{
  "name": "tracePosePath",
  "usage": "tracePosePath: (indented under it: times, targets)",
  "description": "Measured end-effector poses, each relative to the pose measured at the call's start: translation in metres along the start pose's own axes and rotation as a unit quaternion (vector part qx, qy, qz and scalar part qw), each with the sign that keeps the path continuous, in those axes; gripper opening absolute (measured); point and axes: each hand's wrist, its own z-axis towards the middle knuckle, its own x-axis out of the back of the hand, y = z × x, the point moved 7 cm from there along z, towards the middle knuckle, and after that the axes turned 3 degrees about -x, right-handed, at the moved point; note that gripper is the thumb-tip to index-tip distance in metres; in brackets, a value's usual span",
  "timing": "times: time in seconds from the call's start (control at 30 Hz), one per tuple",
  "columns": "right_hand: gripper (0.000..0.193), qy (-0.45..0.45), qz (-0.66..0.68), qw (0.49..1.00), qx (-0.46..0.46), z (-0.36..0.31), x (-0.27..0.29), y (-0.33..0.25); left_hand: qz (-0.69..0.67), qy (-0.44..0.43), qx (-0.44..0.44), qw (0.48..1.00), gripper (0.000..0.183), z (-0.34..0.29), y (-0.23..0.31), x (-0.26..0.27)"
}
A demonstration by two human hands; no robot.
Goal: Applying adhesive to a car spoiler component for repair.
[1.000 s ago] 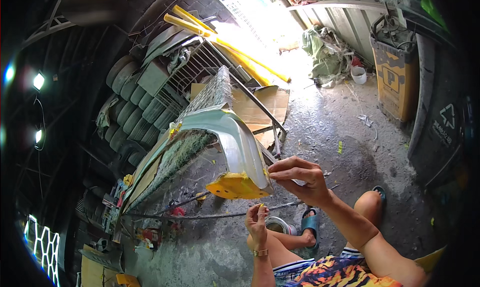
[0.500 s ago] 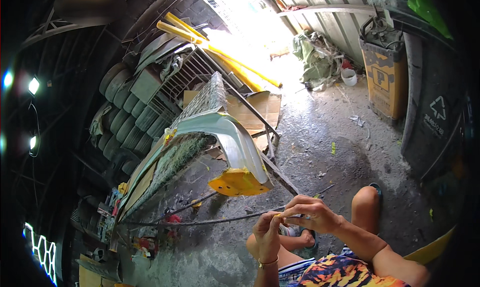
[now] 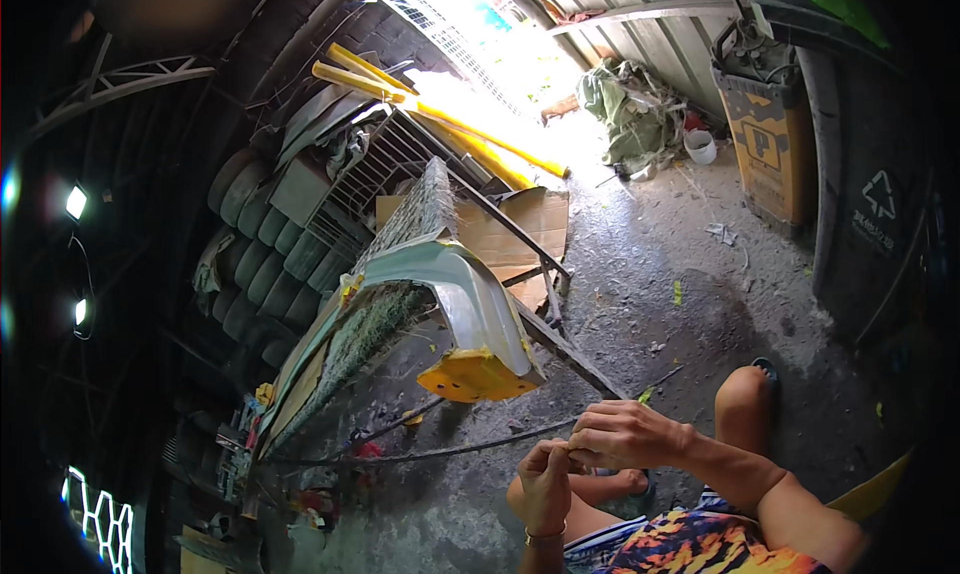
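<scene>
My left hand [image 3: 546, 489] and my right hand [image 3: 628, 433] meet fingertip to fingertip above my knees, at the lower right. Both are closed in a pinch. What lies between the fingertips is too small and too covered to name; a yellowish speck shows there. Just beyond them, up and to the left, a long curved silver-green panel [image 3: 487, 299] with a yellow end piece [image 3: 470, 375] rests on a metal rack [image 3: 566, 354]. Neither hand touches the panel. A thin dark bar [image 3: 470, 437] runs from the left toward my hands.
Flattened cardboard [image 3: 530, 224] stands behind the panel, with yellow poles [image 3: 480, 136] beyond it. Stacked dark rounded pieces [image 3: 265, 244] fill the left. A yellow-and-grey bin [image 3: 770, 144], a white bucket [image 3: 700, 148] and a green cloth heap [image 3: 622, 109] stand at the right and back.
My hands have shifted slightly to the right and down in the picture, still pinched together. The right fingers now curl over more. The whole view has tilted a little; the panel stays on its rack.
</scene>
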Motion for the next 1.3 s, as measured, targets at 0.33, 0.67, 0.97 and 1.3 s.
tracePosePath:
  times: [0.33, 0.67, 0.97, 1.3]
  targets:
    - [0.010, 0.134, 0.368, 0.912, -0.120, 0.024, 0.030, 0.026, 0.446, -0.058, -0.403, 0.797, 0.015, -0.011, 0.135, -0.070]
    - [0.015, 0.273, 0.379, 0.878, -0.100, 0.060, 0.037, 0.034, 0.652, -0.170, -0.493, 0.550, 0.020, 0.002, 0.165, -0.111]
    - [0.020, 0.268, 0.290, 0.916, -0.073, 0.065, 0.048, 0.020, 0.686, -0.190, -0.497, 0.496, 0.025, 0.011, 0.164, -0.119]
    - [0.018, 0.246, 0.341, 0.902, -0.101, 0.062, 0.040, 0.033, 0.730, -0.199, -0.465, 0.461, 0.029, 0.021, 0.170, -0.135]
